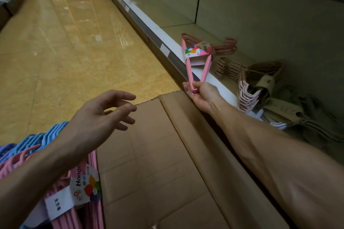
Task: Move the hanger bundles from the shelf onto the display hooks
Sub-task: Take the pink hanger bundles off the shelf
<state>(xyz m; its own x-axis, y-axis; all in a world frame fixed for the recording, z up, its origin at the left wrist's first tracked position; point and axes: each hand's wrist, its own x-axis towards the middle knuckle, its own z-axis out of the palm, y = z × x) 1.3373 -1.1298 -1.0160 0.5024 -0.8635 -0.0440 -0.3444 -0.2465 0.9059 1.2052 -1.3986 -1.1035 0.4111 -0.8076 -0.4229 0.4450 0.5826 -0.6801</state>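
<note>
One pink hanger bundle (197,61) is pinched by its corner in the right hand (202,95), fingers clamped on it, raised above the shelf (186,29) edge, apparently to carry it off. The left hand (98,113) hovers over a cardboard box (154,154), fingers spread, empty. More bundles (260,83) lie on the shelf.

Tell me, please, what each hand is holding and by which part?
The right hand pinches the pink hanger bundle by its near corner; the left hand holds nothing.
</note>
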